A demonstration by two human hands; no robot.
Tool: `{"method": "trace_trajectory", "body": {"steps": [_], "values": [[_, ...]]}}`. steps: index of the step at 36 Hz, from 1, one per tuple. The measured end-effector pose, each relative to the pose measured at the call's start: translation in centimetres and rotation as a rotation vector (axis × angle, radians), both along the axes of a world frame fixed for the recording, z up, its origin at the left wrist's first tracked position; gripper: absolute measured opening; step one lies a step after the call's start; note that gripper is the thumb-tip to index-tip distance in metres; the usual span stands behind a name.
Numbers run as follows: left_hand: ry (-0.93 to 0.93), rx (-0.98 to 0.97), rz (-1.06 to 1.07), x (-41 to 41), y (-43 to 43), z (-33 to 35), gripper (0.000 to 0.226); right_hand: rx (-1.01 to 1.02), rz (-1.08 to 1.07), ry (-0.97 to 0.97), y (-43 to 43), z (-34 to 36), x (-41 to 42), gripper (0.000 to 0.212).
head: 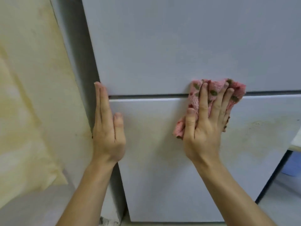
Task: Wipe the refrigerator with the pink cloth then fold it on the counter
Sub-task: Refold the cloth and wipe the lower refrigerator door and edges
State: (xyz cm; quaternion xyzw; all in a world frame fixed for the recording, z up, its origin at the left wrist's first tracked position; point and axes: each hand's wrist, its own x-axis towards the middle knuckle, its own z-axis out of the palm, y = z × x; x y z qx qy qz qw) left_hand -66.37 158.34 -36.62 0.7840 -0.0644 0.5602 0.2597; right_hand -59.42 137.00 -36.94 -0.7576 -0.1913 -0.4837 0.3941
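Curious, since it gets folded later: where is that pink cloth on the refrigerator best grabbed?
Probably the lower-left corner of the pink cloth, pinched from the left: it pokes out beside the thumb of the right hand, which presses the rest flat against the refrigerator. The left hand is nearest.

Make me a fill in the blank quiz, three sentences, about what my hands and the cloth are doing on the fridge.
1. The right hand presses a ____ cloth against the fridge.
2. The cloth lies across the gap between the upper door and the ____ door.
3. The left hand rests flat on the fridge's ____ edge.

Missing words: pink; lower; left.
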Motion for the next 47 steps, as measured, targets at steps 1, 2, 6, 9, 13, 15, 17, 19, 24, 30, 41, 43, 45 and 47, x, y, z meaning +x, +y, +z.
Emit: {"method": "trace_trajectory", "body": {"steps": [1, 2, 6, 9, 13, 15, 17, 19, 24, 30, 41, 43, 45, 47], "values": [[0.035, -0.005, -0.018, -0.4, 0.2, -0.5, 0.066, -0.002, 0.012, 0.003, 0.2, 0.1, -0.2, 0.058], [0.061, 0.004, -0.019, -0.7, 0.5, -0.9, 0.067, -0.008, 0.019, 0.002, 0.7, 0.1, -0.3, 0.057], [0.072, 0.117, 0.167, -1.5, 2.7, -0.9, 0.068, -0.200, 0.065, -0.099, 5.0, -0.1, -2.1, 0.054], [0.051, 0.173, 0.378, -2.0, 4.7, -0.5, 0.068, -0.413, 0.098, -0.194, 10.0, -0.9, -3.7, 0.054], [0.121, 0.063, 0.509, -1.8, 8.0, -2.0, 0.065, -0.447, 0.098, -0.248, 14.7, -0.5, -4.5, 0.052], [0.134, 0.036, 0.486, -1.4, 9.1, -2.8, 0.063, -0.444, 0.080, -0.257, 15.2, -0.4, -4.4, 0.051], [0.124, 0.030, 0.457, -1.0, 9.5, -3.3, 0.063, -0.448, 0.091, -0.293, 14.7, -0.5, -4.1, 0.050], [0.109, 0.027, 0.454, -0.7, 9.5, -3.4, 0.063, -0.445, 0.101, -0.335, 13.4, -0.5, -3.6, 0.050], [0.110, -0.013, 0.426, -0.2, 9.7, -3.8, 0.062, -0.337, 0.010, -0.284, 8.2, -1.5, -2.0, 0.051], [0.087, -0.026, 0.408, 0.9, 9.8, -4.0, 0.060, -0.276, -0.078, -0.236, 3.8, -2.7, -0.5, 0.049], [0.051, -0.036, 0.434, 1.2, 9.4, -3.8, 0.059, -0.310, -0.096, -0.239, 12.8, -1.5, -3.0, 0.055], [0.040, -0.047, 0.434, 1.2, 9.2, -3.8, 0.058, -0.306, -0.091, -0.256, 13.5, -1.1, -3.2, 0.052], [0.030, -0.070, 0.421, 1.2, 8.9, -3.8, 0.058, -0.296, -0.087, -0.272, 13.8, -1.2, -3.2, 0.051], [0.021, -0.082, 0.419, 1.2, 8.7, -3.7, 0.058, -0.315, -0.062, -0.280, 13.9, -2.6, -3.2, 0.052]]}}
